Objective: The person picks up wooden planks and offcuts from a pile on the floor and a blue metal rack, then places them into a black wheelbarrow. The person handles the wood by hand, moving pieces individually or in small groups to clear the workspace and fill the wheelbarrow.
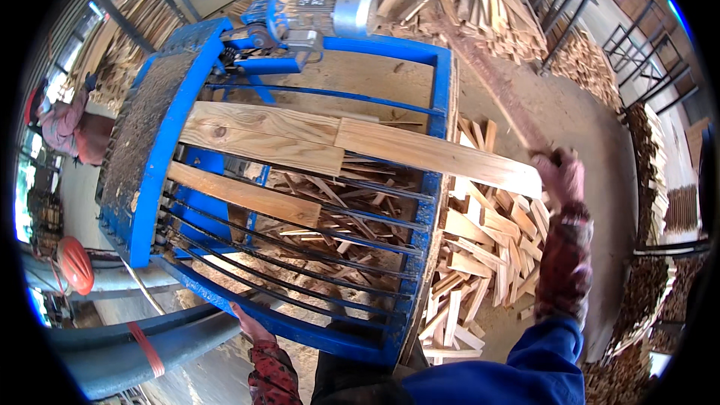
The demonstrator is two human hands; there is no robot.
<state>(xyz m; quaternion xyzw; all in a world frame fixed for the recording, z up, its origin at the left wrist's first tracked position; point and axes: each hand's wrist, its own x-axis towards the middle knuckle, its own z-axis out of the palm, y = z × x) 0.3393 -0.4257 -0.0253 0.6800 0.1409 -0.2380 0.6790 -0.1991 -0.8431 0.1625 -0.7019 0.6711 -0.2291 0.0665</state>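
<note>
My right hand is closed around the near end of a long, rough brown wooden strip, which slants away to the far left and looks blurred. Right beside that hand lies the end of a pale board; whether the fingers touch it I cannot tell. The board sticks out over the edge of a blue machine frame, its other end meeting two boards side by side on black bars. A narrower board lies nearer me. My left hand rests at the frame's near edge, fingers stretched out.
A motor tops the machine's far side, and sawdust covers its hood. Loose wood offcuts lie heaped below, with stacked wood behind. Another person stands at the left. Blue-grey pipes run at the lower left.
</note>
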